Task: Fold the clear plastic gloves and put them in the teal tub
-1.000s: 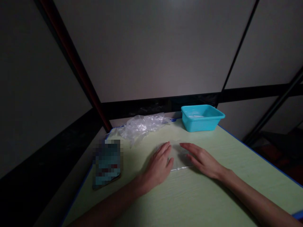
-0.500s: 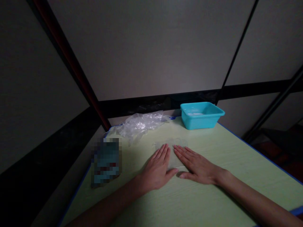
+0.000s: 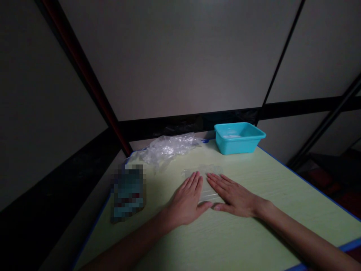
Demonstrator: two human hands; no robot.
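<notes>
A small piece of clear plastic [image 3: 208, 194], perhaps a bag, lies flat on the pale green tabletop [image 3: 225, 241]. My left hand [image 3: 188, 199] rests flat on its left part, fingers stretched out and pointing away from me. On the right part lies my right hand [image 3: 232, 195], also flat, its fingers angled inward to the left. The two thumbs point towards each other with a narrow gap between them. Parts of the plastic are hidden under both hands.
A crumpled clear plastic bag [image 3: 169, 148] lies along the table's back edge. At the back right stands a turquoise plastic basin [image 3: 238, 145] with something whitish inside. A blurred-out packet [image 3: 129, 195] lies at the left. Cabinet panels [image 3: 183, 60] rise behind the table.
Both hands stay nearly in place on the plastic, the right thumb a little closer to the left. Faint creases now show in the plastic between them. The view has shifted slightly.
</notes>
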